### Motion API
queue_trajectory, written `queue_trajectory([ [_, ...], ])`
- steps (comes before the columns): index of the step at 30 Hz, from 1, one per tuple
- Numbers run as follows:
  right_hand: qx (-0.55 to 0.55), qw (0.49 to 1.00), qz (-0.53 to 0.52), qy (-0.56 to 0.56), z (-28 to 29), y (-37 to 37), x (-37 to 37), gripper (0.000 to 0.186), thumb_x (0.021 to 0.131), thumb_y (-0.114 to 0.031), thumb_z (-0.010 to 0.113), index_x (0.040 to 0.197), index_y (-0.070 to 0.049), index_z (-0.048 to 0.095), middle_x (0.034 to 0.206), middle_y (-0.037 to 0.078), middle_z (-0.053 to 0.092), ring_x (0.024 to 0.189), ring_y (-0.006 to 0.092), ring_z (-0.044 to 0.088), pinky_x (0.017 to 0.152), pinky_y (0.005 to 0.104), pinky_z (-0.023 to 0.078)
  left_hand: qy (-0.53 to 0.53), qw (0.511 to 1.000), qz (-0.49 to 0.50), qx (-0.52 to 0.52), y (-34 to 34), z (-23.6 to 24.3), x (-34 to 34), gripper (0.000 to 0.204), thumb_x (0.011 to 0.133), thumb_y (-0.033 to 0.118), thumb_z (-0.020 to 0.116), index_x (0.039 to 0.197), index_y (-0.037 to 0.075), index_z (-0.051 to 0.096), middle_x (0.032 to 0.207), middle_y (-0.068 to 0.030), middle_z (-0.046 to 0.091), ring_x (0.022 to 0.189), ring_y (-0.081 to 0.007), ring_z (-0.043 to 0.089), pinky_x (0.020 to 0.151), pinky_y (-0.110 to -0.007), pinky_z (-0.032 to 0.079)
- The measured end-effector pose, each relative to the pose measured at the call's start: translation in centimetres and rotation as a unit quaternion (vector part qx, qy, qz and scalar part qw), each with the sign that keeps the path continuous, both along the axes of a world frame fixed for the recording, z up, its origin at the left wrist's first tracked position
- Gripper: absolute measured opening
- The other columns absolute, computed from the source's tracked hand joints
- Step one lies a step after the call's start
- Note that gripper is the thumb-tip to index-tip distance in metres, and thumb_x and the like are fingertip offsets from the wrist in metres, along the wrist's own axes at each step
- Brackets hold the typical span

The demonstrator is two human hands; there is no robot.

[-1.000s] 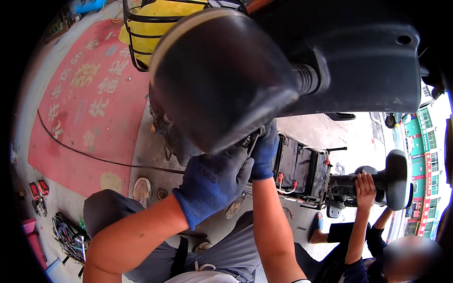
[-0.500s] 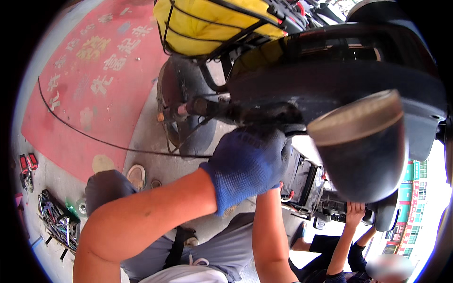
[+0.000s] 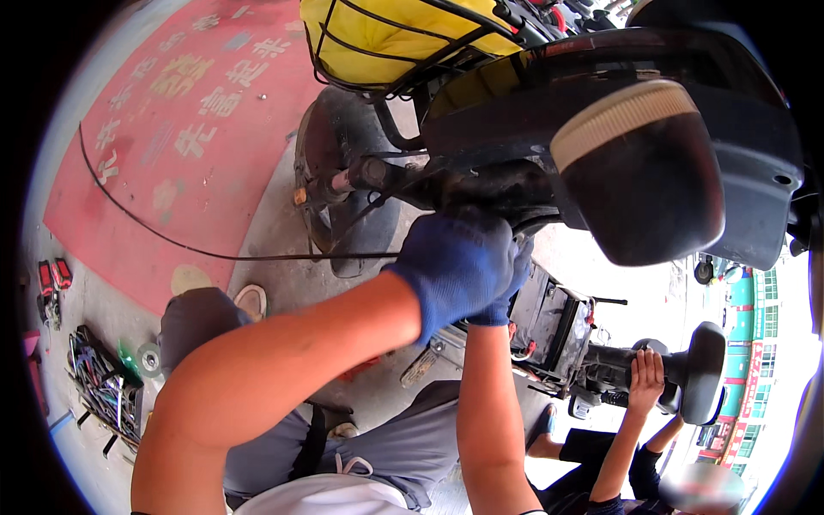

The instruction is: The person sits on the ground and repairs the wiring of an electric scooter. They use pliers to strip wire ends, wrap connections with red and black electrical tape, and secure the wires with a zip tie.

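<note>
My left hand (image 3: 455, 262), in a blue knit work glove, is closed in front of me, beneath the dark body (image 3: 601, 77) of a vehicle. A long black cable (image 3: 232, 257) runs from the left up to this glove and disappears behind it. My right hand (image 3: 515, 279), also in a blue glove, is pressed close behind the left one and mostly hidden. Its fingers look curled, but what they grip is hidden. A rounded black housing with a tan ribbed band (image 3: 639, 176) stands out to the right of my hands. Left of them is a black wheel (image 3: 343, 129).
A wire basket (image 3: 403, 60) holding a yellow cushion (image 3: 386, 34) is at the top. A red mat (image 3: 172, 172) covers the floor at left. Near it lies a toolbox full of tools (image 3: 107, 386). At right, another person's hand (image 3: 646, 382) touches a second vehicle's black part.
The black housing has shifted up and swung its ribbed band upward. My gloved hands have moved slightly right, and more of the right glove shows. The cable's right end sits higher.
</note>
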State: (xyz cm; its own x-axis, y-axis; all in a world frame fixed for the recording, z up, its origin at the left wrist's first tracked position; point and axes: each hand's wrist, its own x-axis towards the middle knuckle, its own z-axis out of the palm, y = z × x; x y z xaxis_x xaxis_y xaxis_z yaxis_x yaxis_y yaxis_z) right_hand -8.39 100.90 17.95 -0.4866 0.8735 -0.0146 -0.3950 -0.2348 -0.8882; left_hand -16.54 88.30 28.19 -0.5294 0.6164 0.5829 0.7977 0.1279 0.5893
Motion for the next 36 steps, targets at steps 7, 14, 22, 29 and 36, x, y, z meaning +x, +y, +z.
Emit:
queue_trajectory([
  [7, 0.173, 0.976, -0.085, -0.101, 2.0, -0.5, -0.6, 0.030, 0.103, -0.018, 0.039, 0.118, 0.000, 0.057, 0.105, 0.012, 0.067, 0.091, 0.0161, 0.063, 0.080, 0.0294, 0.051, -0.174, 0.958, -0.121, -0.194, -2.9, 4.5, -1.5, 0.028, 0.088, 0.029, 0.063, 0.088, 0.002, 0.067, 0.083, -0.0196, 0.067, 0.080, -0.0359, 0.067, 0.073, -0.045, 0.052],
  [14, 0.248, 0.934, -0.134, -0.218, 2.1, -0.9, -1.1, 0.028, 0.101, -0.019, 0.043, 0.116, -0.001, 0.058, 0.104, 0.010, 0.067, 0.092, 0.0162, 0.063, 0.080, 0.0309, 0.052, -0.092, 0.988, -0.095, -0.074, -5.3, 4.4, -1.7, 0.016, 0.089, 0.020, 0.065, 0.094, 0.005, 0.069, 0.083, -0.0181, 0.068, 0.077, -0.0337, 0.067, 0.067, -0.040, 0.052],
  [22, 0.119, 0.975, -0.132, -0.132, 4.5, -2.7, -1.4, 0.039, 0.103, -0.033, 0.043, 0.107, 0.001, 0.061, 0.090, 0.007, 0.065, 0.082, 0.0139, 0.058, 0.073, 0.0294, 0.048, 0.016, 0.996, -0.077, -0.030, -3.7, 4.8, -2.4, 0.015, 0.086, 0.020, 0.060, 0.073, 0.011, 0.062, 0.061, -0.0131, 0.060, 0.056, -0.0327, 0.062, 0.055, -0.044, 0.051],
  [29, 0.080, 0.991, -0.090, -0.057, 4.1, -2.5, -1.5, 0.047, 0.104, -0.040, 0.041, 0.081, -0.002, 0.059, 0.076, 0.001, 0.059, 0.067, 0.0099, 0.048, 0.063, 0.0275, 0.041, 0.128, 0.989, -0.049, -0.054, -2.0, 4.8, 0.7, 0.010, 0.088, 0.018, 0.060, 0.080, 0.012, 0.061, 0.062, -0.0135, 0.060, 0.058, -0.0311, 0.063, 0.053, -0.042, 0.048],
  [36, 0.202, 0.965, -0.100, -0.131, 4.3, -2.9, -1.7, 0.044, 0.104, -0.035, 0.039, 0.088, -0.001, 0.061, 0.078, 0.005, 0.061, 0.071, 0.0116, 0.051, 0.067, 0.0291, 0.044, 0.099, 0.994, 0.032, -0.017, -1.6, 3.4, 1.3, 0.014, 0.090, 0.021, 0.060, 0.086, 0.010, 0.068, 0.071, -0.0145, 0.066, 0.063, -0.0302, 0.066, 0.058, -0.039, 0.051],
])
